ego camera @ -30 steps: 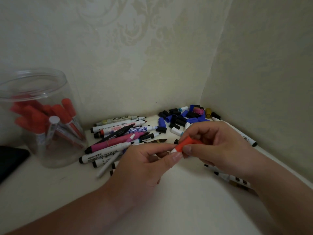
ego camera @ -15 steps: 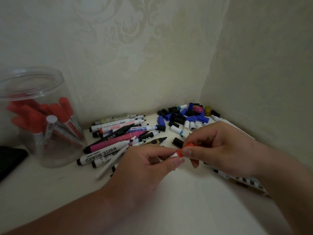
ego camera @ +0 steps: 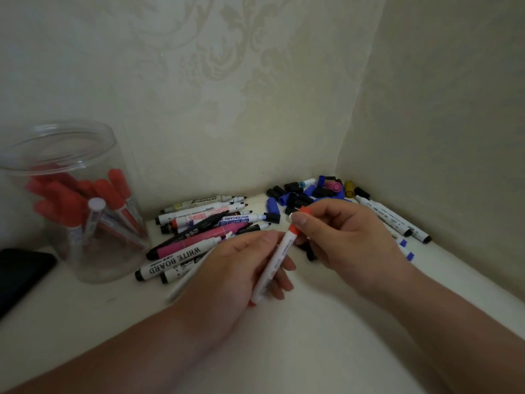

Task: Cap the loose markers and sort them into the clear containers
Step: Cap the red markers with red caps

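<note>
Held marker: a white marker (ego camera: pixel 274 263) with print on its barrel, raised above the middle of the bench (ego camera: pixel 326 336), tilted with its upper end toward the far right corner.
Red cap: a red cap (ego camera: pixel 293 231) sits at the marker's upper end; the thumb across it hides whether it is pushed fully home.
Left hand: the left hand (ego camera: pixel 235 268) grips the marker's barrel, with the fingers curled round its lower half and the thumb along the side.
Right hand: the right hand (ego camera: pixel 349 237) pinches the red cap between thumb and forefinger; the other fingers are curled beneath.
Loose markers: a pile of loose markers (ego camera: pixel 199 231) lies just beyond the left hand, toward the far edge. They are mostly white barrels, with one pink and one black on top, and one reads "WHITE BOARD".
Loose caps: a heap of loose caps (ego camera: pixel 301 194), black and blue with one pink and one yellow-brown, fills the far right corner, just behind the right hand.
Right-edge markers: a few more white markers (ego camera: pixel 392 220) lie along the right edge, partly hidden by the right wrist.
Clear container: a round clear container (ego camera: pixel 93 265) stands upright near the far left corner, well apart from both hands. It holds red-capped markers (ego camera: pixel 113 191) leaning inside.
Dark object: a flat black object (ego camera: pixel 20 274) lies at the left edge, just beside the container; what it is cannot be told.
Walls: patterned pale wallpaper (ego camera: pixel 227 95) lines the walls behind the far and right edges.
</note>
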A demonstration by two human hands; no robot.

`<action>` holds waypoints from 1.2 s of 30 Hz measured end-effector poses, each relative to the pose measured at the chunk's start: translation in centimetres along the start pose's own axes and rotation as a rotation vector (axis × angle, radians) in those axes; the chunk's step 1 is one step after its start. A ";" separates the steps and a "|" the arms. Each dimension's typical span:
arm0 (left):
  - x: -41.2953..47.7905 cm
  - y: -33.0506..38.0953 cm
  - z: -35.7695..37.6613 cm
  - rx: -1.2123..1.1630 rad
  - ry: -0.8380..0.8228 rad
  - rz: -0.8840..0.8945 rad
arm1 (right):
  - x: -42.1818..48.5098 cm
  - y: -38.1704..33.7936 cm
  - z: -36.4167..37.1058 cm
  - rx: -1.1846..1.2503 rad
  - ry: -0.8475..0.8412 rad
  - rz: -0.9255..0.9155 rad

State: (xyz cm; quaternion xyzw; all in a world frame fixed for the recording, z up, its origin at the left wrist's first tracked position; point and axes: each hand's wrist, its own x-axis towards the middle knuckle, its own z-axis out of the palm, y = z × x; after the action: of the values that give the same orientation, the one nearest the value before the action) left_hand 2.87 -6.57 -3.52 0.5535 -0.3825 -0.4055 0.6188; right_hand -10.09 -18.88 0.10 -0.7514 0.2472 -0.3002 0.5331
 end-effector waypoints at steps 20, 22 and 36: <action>0.5 0.9 -1.2 -0.302 0.004 -0.169 | 8.1 -16.3 12.8 -0.039 -0.020 -0.382; 0.5 0.7 -1.2 -0.274 -0.013 -0.162 | 8.0 -15.7 12.0 -0.146 -0.039 -0.321; -1.0 0.9 -0.8 0.267 -0.182 0.019 | 1.4 -1.1 -1.2 0.233 0.148 0.424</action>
State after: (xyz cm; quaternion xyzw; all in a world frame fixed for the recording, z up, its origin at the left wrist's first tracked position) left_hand 3.25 -5.29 -2.67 0.5880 -0.4926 -0.3939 0.5064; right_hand -9.87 -20.26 1.72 -0.5921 0.4015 -0.2622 0.6476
